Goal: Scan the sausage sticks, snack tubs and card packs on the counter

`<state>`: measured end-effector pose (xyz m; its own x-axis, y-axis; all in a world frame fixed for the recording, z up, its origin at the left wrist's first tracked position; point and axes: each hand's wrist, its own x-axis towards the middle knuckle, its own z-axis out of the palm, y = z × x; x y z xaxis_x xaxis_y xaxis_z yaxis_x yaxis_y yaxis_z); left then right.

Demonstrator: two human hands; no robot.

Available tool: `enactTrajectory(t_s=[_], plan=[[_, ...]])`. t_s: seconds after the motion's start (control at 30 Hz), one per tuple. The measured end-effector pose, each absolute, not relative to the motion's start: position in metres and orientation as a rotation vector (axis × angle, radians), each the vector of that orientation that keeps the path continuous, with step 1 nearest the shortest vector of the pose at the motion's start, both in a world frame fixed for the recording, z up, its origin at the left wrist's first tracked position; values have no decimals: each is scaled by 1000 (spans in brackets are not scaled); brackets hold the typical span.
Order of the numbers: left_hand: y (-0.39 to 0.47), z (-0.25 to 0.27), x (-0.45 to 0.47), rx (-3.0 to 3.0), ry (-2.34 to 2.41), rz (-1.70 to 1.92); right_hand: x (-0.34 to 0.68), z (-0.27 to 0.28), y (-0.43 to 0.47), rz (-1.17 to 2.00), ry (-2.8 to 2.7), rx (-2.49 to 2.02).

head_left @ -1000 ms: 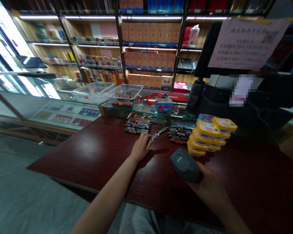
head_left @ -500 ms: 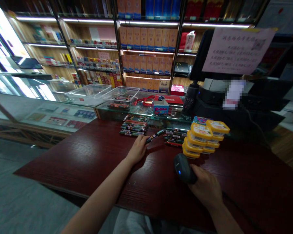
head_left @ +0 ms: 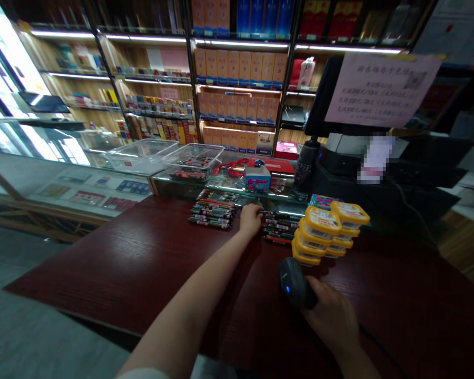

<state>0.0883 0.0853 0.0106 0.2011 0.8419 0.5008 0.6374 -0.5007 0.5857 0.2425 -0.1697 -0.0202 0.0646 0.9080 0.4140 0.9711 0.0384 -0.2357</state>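
Dark table (head_left: 142, 263): pen pile (head_left: 280, 231), long axis sideways, lies just right of the nearer left hand (head_left: 250, 220), whose pinch cannot be determined; right hand (head_left: 334, 316) wraps scanner (head_left: 293, 279).

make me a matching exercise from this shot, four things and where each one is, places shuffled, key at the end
Things
1. scanner
2. yellow-lidded tubs
3. left hand
4. printed notice

Places
A. on the front of the monitor
B. in the right hand
C. between the two pen piles
D. stacked on the dark red-brown table

Right pairs
1-B, 2-D, 3-C, 4-A
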Motion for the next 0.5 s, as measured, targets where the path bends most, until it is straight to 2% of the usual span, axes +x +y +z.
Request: enactTrajectory(t_s=[0.13,0.33,0.5], plan=[[101,5,114,2153,1247,1179,243,-21,-169,-198,-1858,-1888],[102,-14,113,1646,1559,1325,242,-19,-168,-192,-1843,-1891],[104,-24,121,1604,1421,1274,239,-18,-167,-201,-1874,-1913]])
